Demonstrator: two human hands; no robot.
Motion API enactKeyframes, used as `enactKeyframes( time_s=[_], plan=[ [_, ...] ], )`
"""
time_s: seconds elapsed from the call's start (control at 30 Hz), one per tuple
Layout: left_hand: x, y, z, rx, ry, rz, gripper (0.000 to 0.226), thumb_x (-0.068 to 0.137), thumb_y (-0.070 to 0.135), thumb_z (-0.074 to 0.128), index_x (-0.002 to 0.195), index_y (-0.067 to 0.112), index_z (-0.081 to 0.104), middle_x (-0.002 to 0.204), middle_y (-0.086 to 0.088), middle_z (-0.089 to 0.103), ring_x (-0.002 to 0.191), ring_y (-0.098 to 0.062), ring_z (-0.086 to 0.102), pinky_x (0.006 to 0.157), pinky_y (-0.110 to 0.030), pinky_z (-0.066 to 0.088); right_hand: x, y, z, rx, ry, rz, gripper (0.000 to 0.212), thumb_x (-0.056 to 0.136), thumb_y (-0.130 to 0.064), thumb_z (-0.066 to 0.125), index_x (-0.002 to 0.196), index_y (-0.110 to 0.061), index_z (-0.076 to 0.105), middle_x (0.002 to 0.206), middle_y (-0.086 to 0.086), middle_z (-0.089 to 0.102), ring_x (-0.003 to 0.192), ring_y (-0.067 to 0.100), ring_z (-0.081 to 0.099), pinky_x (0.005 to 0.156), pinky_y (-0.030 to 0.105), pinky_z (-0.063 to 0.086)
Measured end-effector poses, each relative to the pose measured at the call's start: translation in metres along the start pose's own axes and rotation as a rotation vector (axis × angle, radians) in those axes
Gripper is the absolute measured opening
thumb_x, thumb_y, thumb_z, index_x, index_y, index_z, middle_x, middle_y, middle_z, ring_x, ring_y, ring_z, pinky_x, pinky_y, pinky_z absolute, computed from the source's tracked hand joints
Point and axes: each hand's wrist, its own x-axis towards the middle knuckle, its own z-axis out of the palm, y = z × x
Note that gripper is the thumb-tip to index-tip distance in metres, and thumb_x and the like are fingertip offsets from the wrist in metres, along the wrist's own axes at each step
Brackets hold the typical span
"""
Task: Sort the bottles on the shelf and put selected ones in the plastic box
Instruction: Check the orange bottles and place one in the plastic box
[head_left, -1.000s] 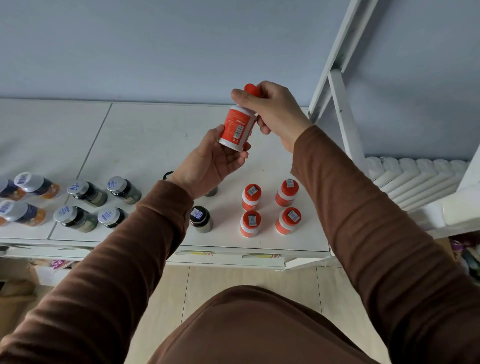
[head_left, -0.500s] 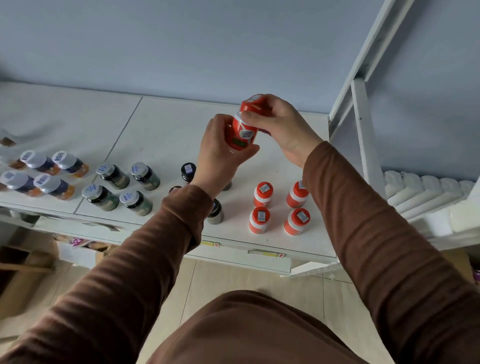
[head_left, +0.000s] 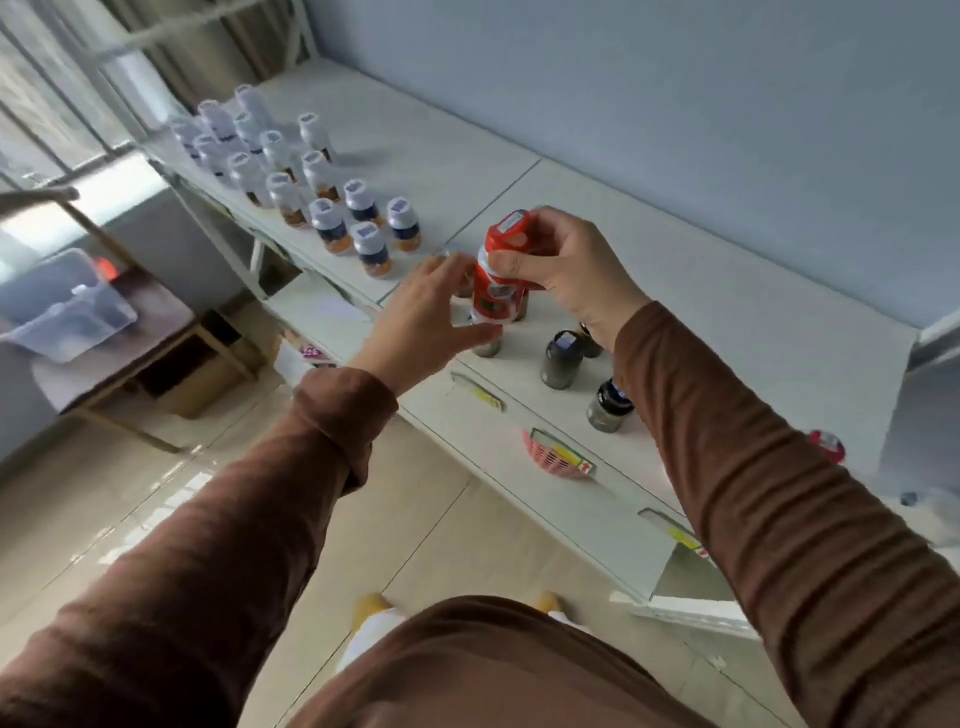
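Right hand (head_left: 563, 270) clamped round the cap end of a red plastic bottle with a white label (head_left: 496, 280), held above the white shelf (head_left: 727, 291). Left hand (head_left: 423, 317) fingers spread, just beside its base, not gripping. Long axis near upright, cap up and tilted away. Mid-transfer, apparently. Next: carry left to the clear plastic box (head_left: 62, 312), well apart.

Single head-worn wide-angle view, looking steeply down and forward, tilted leftward, close over white shelf (head_left: 727, 332)
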Motion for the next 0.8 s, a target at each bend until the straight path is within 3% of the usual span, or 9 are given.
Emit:
enactKeyframes(
  time_s=[0.27, 0.4, 0.53, 0.63, 0.8],
  plan=[
    [-0.082, -0.171, -0.121, 0.365, -0.091, -0.220, 0.054, 0.081, 0.050, 0.073, 0.129, 0.029, 0.057, 0.122, 0.001, 0.062, 0.110, -0.022, 0.057, 0.091, -0.039, 0.050, 0.044, -0.031, 0.218, -0.176, -0.232, -0.076, 0.041, 0.077, -0.032, 0.081, 0.110, -0.015, 0.064, 0.109, -0.002, 0.071, 0.104, 0.015, 0.066, 0.098, 0.041, 0.053],
    [-0.118, -0.249, -0.173, 0.372, -0.067, -0.329, 0.051, 0.079, 0.052, 0.073, 0.123, 0.029, 0.059, 0.115, 0.001, 0.063, 0.105, -0.023, 0.060, 0.082, -0.037, 0.049, 0.065, -0.043, 0.319, -0.222, -0.314, -0.099, 0.036, 0.077, -0.033, 0.080, 0.107, -0.024, 0.063, 0.108, -0.007, 0.070, 0.104, 0.013, 0.064, 0.099, 0.038, 0.051],
    [-0.134, -0.313, -0.212, 0.369, -0.064, -0.437, 0.052, 0.079, 0.052, 0.074, 0.123, 0.028, 0.059, 0.114, -0.002, 0.062, 0.105, -0.025, 0.060, 0.083, -0.039, 0.049, 0.089, -0.055, 0.397, -0.216, -0.421, -0.076, 0.034, 0.081, -0.027, 0.079, 0.109, -0.024, 0.060, 0.104, -0.010, 0.065, 0.104, 0.010, 0.061, 0.092, 0.024, 0.047],
    [-0.136, -0.362, -0.237, 0.362, -0.069, -0.507, 0.051, 0.080, 0.051, 0.072, 0.123, 0.027, 0.058, 0.113, -0.003, 0.060, 0.107, -0.027, 0.058, 0.085, -0.040, 0.050, 0.119, -0.058, 0.451, -0.216, -0.464, -0.066, 0.035, 0.080, -0.029, 0.079, 0.109, -0.028, 0.059, 0.110, -0.007, 0.066, 0.106, 0.012, 0.061, 0.095, 0.027, 0.050],
    [-0.121, -0.449, -0.275, 0.366, -0.083, -0.631, 0.058, 0.080, 0.052, 0.071, 0.130, 0.027, 0.055, 0.121, 0.000, 0.059, 0.115, -0.025, 0.055, 0.088, -0.038, 0.048, 0.187, -0.065, 0.535, -0.226, -0.529, -0.057, 0.042, 0.080, -0.030, 0.080, 0.116, -0.021, 0.061, 0.109, -0.005, 0.066, 0.105, 0.014, 0.060, 0.096, 0.031, 0.051]
  ],
)
